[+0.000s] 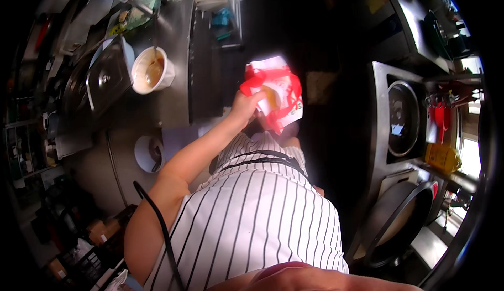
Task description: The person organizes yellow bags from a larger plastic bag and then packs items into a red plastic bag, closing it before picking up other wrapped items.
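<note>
My left hand [252, 108] is closed on a white packet [289, 111] with red printing and loose red wrapping [280, 74]. It is held out in front of my waist, over the dark floor. Something yellowish shows through its middle, too blurred to name. My left thumb lies on top; most of the other fingers are hidden beneath. My right hand is out of view. Blurred skin runs along the bottom edge. To the left of the packet, a white tub [151, 72] with some brown liquid and a utensil handle stands on a steel counter [175, 98].
A steel pan lid [108, 80] leans beside the tub. Below the counter is a white round container [147, 153]. On the right, a steel worktop [376, 106] holds a round pan [403, 121], a large dark wok [413, 212] and a yellow jug [441, 158].
</note>
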